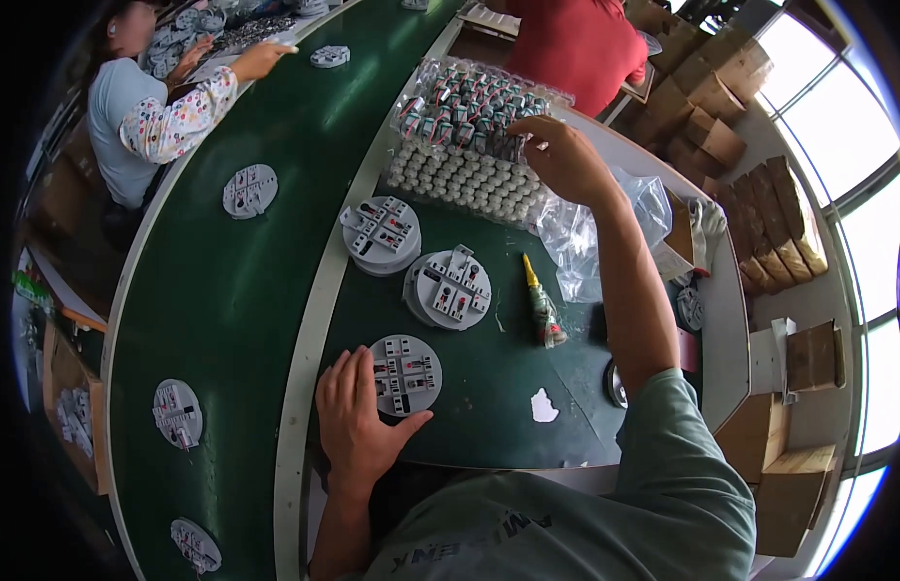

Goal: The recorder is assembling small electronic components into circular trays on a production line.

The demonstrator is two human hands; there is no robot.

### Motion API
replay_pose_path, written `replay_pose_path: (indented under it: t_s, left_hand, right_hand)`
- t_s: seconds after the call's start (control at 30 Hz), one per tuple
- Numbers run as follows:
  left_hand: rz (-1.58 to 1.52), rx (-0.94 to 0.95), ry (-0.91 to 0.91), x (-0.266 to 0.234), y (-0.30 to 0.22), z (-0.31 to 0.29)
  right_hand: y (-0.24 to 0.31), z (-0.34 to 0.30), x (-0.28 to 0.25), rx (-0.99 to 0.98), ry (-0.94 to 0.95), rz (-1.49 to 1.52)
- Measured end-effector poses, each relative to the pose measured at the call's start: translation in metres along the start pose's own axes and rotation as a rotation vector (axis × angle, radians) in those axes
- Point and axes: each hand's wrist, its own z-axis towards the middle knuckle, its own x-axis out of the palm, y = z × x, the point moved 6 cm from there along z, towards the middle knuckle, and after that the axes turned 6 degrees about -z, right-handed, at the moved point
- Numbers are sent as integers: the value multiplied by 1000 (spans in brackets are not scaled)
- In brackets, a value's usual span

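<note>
A: Left hand [358, 426] lay flat on the green surface [489, 387], fingers spread, thumb and fingertips touching the edge of the round grey disc [405, 374] fitted with small parts. Steadied it, not gripped.

B: Right hand [566, 160]?

A: Reached far out to the tray of small components [465, 107] at the far end of the surface. Fingers curled down onto the near row, tips together. Could not tell whether a piece was already pinched; hidden under the fingers.

B: Step, then?

A: Looked like parts pickup for the disc under the left hand. Judged early in that cycle: fetch underway, nothing yet brought over.

B: Next move needs?

A: Probably a clean lift of a single component out of the tightly packed row, then travel back over the two other discs [382, 232] [450, 288] without brushing them. Left hand likely needed to hold the near disc from sliding during seating.

B: Clutter?

A: Crumpled clear plastic bag [590, 242] just beside the right forearm, yellow-tipped tube [542, 305] lying near the discs. More discs [249, 190] rode on the belt [227, 290] to the left; another person's hand [261, 60] worked at the far end.
</note>
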Motion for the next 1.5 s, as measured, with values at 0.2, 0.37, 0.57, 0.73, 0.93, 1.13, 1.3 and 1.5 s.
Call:
replay_pose_path:
  t_s: [0.2, 0.37, 0.57, 0.73, 0.93, 1.13, 1.3, 1.5]
  left_hand:
    - [36, 25, -26, -2, 0, 1]
    - [-1, 17, -29, 0, 2, -1]
    - [30, 26, -32, -3, -6, -1]
    - [10, 24, -73, 0, 4, -5]
    - [-53, 4, -70, -5, 3, -2]
    - [-209, 23, -17, -3, 15, -12]
    - [-189, 53, -71, -1, 18, -15]
    - [-183, 30, -92, -1, 21, -15]
  right_hand:
    - [0, 11, -2, -174, 98, -5]
    - [-5, 15, -1, -85, 192, 25]
    - [-10, 13, -10, -199, 206, 31]
    - [19, -10, -26, -190, 92, 14]
    - [146, -150, 9, -79, 265, 325]
    - [209, -187, 82, -241, 380, 431]
    - [230, -184, 97, -403, 381, 349]
    - [230, -185, 100, -376, 439, 495]
